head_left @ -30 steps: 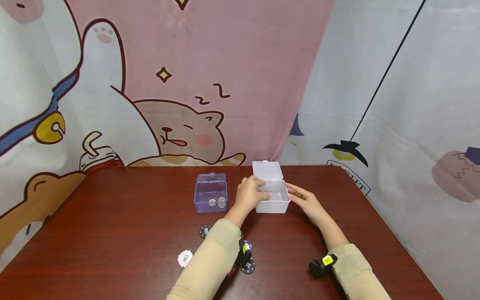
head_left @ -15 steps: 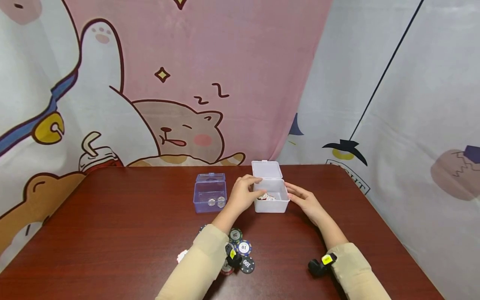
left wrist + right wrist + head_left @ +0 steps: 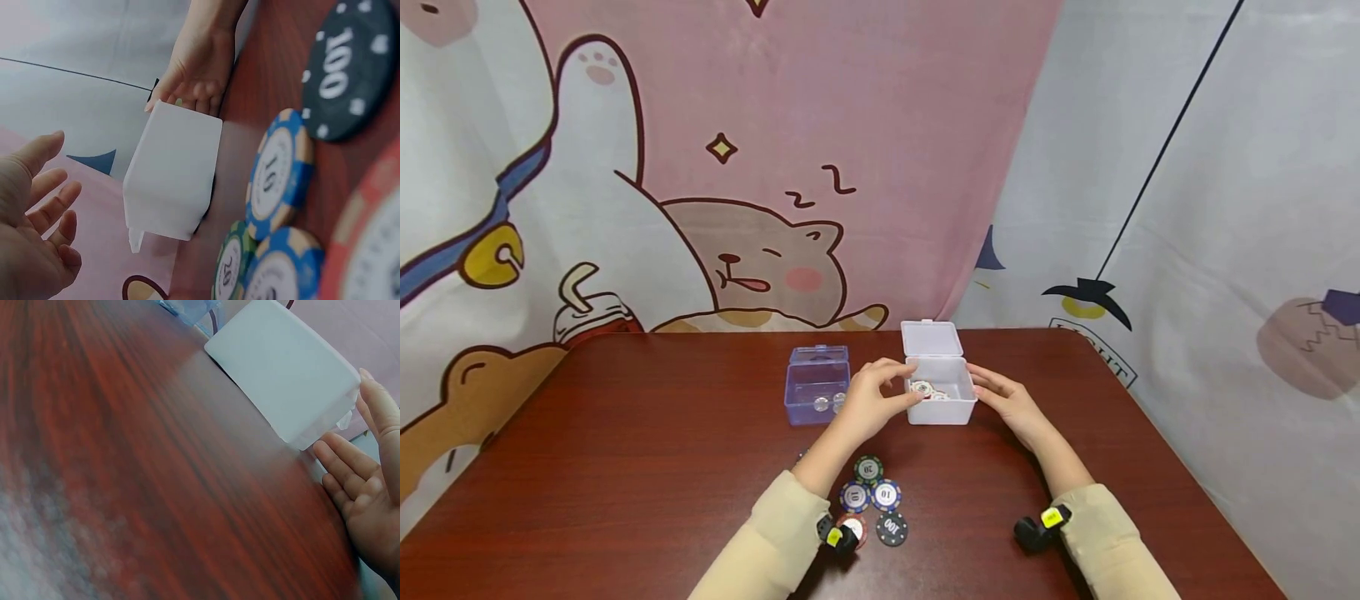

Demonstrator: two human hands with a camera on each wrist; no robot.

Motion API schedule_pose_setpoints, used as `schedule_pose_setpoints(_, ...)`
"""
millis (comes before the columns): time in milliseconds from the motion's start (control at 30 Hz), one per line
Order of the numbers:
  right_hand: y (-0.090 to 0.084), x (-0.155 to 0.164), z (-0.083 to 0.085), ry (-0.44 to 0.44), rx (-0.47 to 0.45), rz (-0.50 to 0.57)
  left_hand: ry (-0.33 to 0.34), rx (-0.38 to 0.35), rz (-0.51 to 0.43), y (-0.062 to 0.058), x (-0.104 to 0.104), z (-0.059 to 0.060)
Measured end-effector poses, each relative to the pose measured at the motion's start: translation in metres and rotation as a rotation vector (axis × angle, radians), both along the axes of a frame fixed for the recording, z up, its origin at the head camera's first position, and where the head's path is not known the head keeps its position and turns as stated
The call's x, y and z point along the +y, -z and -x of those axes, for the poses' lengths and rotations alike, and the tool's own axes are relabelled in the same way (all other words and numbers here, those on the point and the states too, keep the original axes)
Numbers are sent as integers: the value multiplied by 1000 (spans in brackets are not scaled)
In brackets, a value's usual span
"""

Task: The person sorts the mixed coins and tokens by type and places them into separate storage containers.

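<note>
A white lidded box (image 3: 940,413) stands at the back with its lid up, and several whitish poker chips (image 3: 922,388) lie inside it. My left hand (image 3: 869,407) is at the box's left front, with fingers spread apart and nothing in its grasp; the left wrist view shows that palm (image 3: 31,231) bare. With nearly straight fingers, my right hand (image 3: 1013,410) touches the box's right wall. Below my left forearm lie a green poker chip (image 3: 868,468), two blue ones (image 3: 886,495), a black one (image 3: 892,529) and a red one partly behind the wrist camera.
To the left of the white box stands an open translucent blue box (image 3: 801,412) with clear round pieces (image 3: 822,404) in it, partly behind my left hand. Under everything is a dark red wooden table (image 3: 647,467). A cartoon-printed curtain (image 3: 925,150) hangs behind its far edge.
My left hand has drawn back leftward out of the white box, uncovering the chips inside it. More chips on the table show as the left forearm moves left. My right hand stays put.
</note>
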State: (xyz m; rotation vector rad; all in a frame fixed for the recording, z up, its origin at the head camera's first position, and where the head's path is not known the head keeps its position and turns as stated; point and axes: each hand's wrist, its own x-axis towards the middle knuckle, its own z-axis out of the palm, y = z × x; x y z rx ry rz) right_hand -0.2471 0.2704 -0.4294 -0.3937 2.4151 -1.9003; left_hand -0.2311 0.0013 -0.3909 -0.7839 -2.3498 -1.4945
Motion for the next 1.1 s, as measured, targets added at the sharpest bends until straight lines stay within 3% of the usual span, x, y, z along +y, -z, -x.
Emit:
schedule_pose_setpoints(667,0,0,-1,1,6,-24,51,10,22,-9,-44,-35)
schedule_pose_setpoints(833,1,0,-1,1,6,-24,48,37,38,-6,-58,-41)
schedule_pose_setpoints(1100,0,0,-1,3,5,-30,8,-6,103,3,-80,-47)
